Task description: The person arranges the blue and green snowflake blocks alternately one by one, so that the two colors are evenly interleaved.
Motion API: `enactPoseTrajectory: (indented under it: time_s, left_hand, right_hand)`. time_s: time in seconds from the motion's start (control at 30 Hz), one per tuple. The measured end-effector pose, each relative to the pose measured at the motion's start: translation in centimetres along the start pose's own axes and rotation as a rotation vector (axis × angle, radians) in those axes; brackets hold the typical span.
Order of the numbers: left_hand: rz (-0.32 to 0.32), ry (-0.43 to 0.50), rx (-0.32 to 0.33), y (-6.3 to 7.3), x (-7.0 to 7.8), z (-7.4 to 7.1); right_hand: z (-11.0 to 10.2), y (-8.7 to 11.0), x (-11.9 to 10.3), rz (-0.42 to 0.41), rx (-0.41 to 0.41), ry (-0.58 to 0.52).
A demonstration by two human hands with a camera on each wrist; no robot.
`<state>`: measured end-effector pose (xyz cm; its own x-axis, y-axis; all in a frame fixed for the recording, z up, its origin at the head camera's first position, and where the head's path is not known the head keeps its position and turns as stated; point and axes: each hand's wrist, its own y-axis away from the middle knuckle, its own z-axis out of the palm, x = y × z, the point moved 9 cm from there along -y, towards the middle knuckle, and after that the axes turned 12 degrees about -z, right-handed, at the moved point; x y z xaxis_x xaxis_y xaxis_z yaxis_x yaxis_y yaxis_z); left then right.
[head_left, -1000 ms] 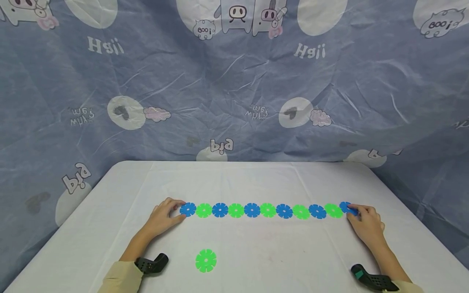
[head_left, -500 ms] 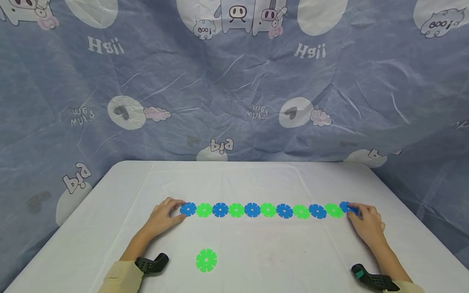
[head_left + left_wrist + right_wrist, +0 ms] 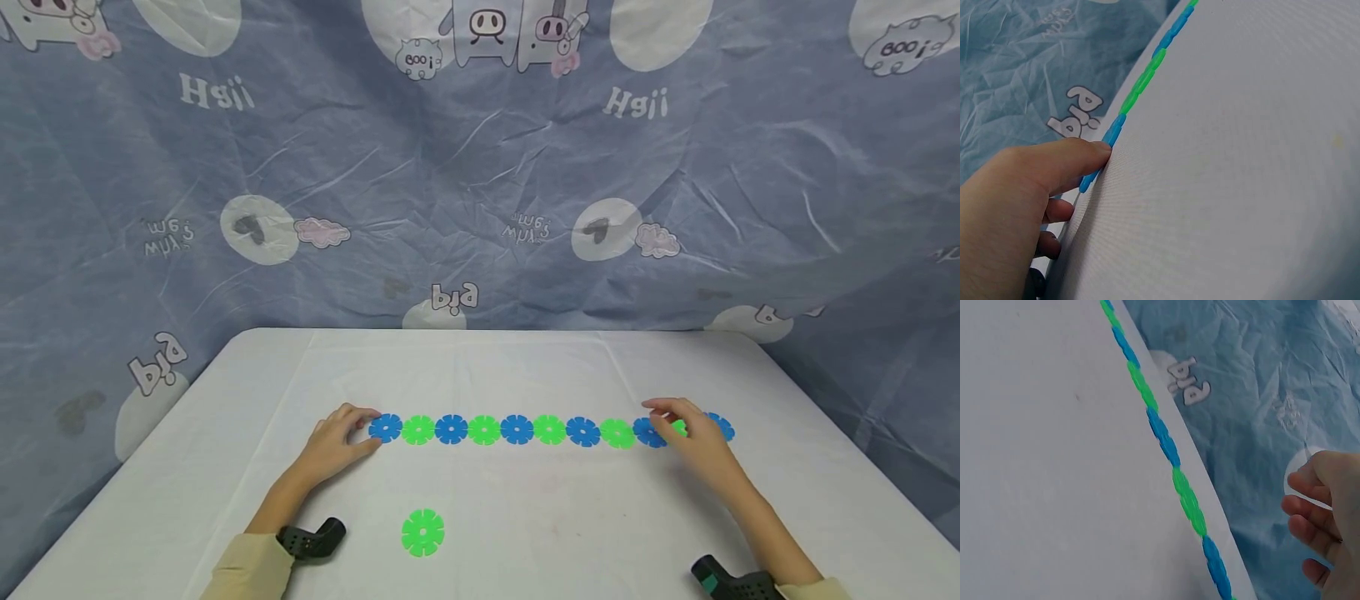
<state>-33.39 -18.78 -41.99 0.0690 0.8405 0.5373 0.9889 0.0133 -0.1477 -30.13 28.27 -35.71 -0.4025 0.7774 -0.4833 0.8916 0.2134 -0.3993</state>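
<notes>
A row of flower-shaped plastic discs, alternately blue and green, runs across the white table, with adjoining edges meeting. My left hand (image 3: 333, 443) pinches the leftmost blue disc (image 3: 386, 428) by its edges; in the left wrist view the thumb presses on that blue disc (image 3: 1114, 131). Over the right part of the row hovers my right hand (image 3: 701, 446), fingers loosely bent around nothing. It partly covers a green disc (image 3: 679, 427) and a neighbouring blue disc (image 3: 647, 431). The rightmost blue disc (image 3: 723, 425) lies untouched. In the right wrist view the right hand (image 3: 1338, 512) is apart from the row.
A single green disc (image 3: 423, 532) lies nearer the front, below the row's left part. The white tabletop (image 3: 525, 367) ends at a blue printed cloth (image 3: 375, 183) hanging behind. Black wrist devices sit on the left wrist (image 3: 307, 543) and the right wrist (image 3: 738, 583).
My right hand has let go of the rightmost blue disc and moved left, above the row. The left hand has stayed in place.
</notes>
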Motion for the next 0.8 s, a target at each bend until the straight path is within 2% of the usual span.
enactPoseTrajectory:
  time_s: [0.23, 0.33, 0.43, 0.63, 0.8]
  left_hand:
    - [-0.004, -0.01, -0.004, 0.2, -0.3, 0.0]
    - [-0.004, -0.012, 0.002, 0.3, -0.3, -0.2]
    - [0.001, -0.007, -0.001, 0.4, -0.3, -0.2]
    - [0.007, 0.001, -0.011, 0.2, -0.2, 0.1]
    - [0.007, 0.001, -0.006, -0.1, -0.2, 0.1]
  right_hand:
    - [4.2, 0.2, -6.9, -0.149, -0.132, -0.112]
    - [5.8, 0.8, -10.1, -0.27, -0.178, -0.159]
    - [7.2, 1.7, -12.5, -0.351, -0.228, -0.176]
    - [9.2, 3.5, -15.7, -0.415, -0.325, -0.196]
    - [10.4, 3.4, -17.7, -0.455, -0.378, -0.191]
